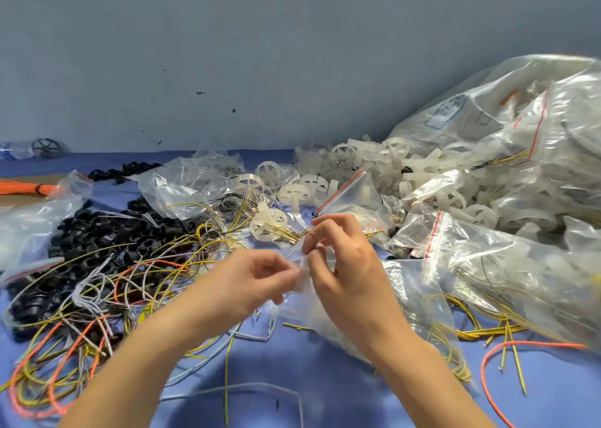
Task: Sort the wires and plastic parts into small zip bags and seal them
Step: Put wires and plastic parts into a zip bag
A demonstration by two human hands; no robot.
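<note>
Big clear bags (pixel 520 141) at the table's (pixel 341 392) right edge run out of frame, contents blurry. Wires (pixel 81 317) + black parts (pixel 97 232) cover the left side. Mid-table, left hand (pixel 250 284) & right hand (pixel 344 265) both pinch a small zip bag (pixel 300 278). Can't tell what's inside, fingers hide its top.

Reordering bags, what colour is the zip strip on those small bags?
Red zip strip on clear plastic, head view.

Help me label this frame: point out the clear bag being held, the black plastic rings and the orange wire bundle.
clear bag (pixel 301 278), head view, crumpled film at its top.
black plastic rings (pixel 94 232), head view, middle of the pile.
orange wire bundle (pixel 22 187), head view, its packed strands.
</note>
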